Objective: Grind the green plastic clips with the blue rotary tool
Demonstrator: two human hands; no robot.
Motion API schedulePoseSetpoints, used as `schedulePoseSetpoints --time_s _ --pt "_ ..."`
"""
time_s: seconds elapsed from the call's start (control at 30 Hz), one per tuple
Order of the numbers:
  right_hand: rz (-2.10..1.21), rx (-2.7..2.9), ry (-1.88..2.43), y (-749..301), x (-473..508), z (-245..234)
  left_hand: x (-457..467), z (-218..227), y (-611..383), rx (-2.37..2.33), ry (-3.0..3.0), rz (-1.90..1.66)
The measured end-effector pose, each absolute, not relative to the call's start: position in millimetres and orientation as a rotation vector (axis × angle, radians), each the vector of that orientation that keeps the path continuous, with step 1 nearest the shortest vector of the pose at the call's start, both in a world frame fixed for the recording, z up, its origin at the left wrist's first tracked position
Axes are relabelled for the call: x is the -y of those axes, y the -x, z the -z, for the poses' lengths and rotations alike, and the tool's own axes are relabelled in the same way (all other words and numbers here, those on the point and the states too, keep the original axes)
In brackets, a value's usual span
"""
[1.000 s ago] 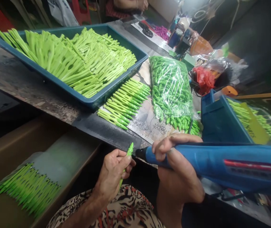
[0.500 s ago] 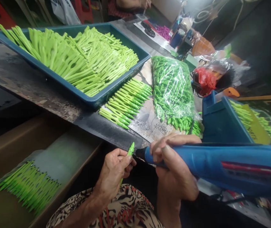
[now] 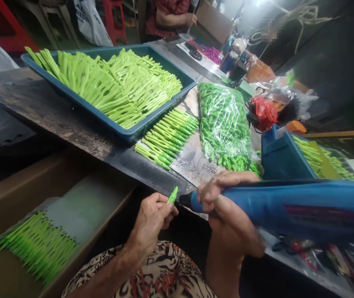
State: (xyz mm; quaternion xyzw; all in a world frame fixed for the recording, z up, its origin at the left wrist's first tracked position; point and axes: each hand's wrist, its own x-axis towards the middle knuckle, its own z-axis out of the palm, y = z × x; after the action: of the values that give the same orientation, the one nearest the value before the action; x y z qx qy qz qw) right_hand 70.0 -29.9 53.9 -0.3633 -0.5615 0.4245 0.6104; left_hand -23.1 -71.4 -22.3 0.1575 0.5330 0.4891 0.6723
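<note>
Right up front, a lime-green plastic piece (image 3: 173, 194): slim, very light and fairly stiff by the look of it, probably slick too, so the sure hold is low on its stem rather than at the pointed tip, which stands clear. It's just off the table's dark metal edge (image 3: 142, 171), pinched in the left hand (image 3: 150, 221), thumb and curled fingers closed on it and hiding its lower part. Just beside that tip sits the black nozzle (image 3: 184, 200) of a chunky blue hand tool (image 3: 288, 207); whether the two touch, I can't tell from here. The right hand (image 3: 229, 211) is wrapped firmly around the tool's barrel, fingers closed over the top. Farther out, a neat row of matching green pieces (image 3: 167, 138) lies on the table, right by a clear plastic bag (image 3: 225, 128) stuffed with green parts and a small scatter of metal beads (image 3: 209, 167). A shallow blue tray (image 3: 164, 109) is heaped with more, a blue bin (image 3: 284, 157) stands off to the right, a cardboard box (image 3: 55, 182) holds a green batch on the left, and across the table a co-worker (image 3: 170, 16) sits in a red top
</note>
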Motion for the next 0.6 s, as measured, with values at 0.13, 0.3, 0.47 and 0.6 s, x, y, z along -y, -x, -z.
schedulePoseSetpoints --time_s 0.13,0.3,0.47,0.6 --pt "-1.026 1.258 0.639 -82.4 29.6 -60.6 77.9 22.7 25.4 -1.18 -0.378 -1.097" --pt "-1.031 1.189 0.661 -93.1 29.4 -61.1 85.0 21.8 26.5 -1.207 -0.536 -1.116" --pt "-1.04 1.163 0.671 -97.2 30.7 -58.6 85.2 20.8 23.3 -1.464 -0.924 -1.125" --pt "-1.023 1.128 0.689 -99.1 33.6 -58.2 88.2 26.8 20.2 -1.627 -1.32 -1.226"
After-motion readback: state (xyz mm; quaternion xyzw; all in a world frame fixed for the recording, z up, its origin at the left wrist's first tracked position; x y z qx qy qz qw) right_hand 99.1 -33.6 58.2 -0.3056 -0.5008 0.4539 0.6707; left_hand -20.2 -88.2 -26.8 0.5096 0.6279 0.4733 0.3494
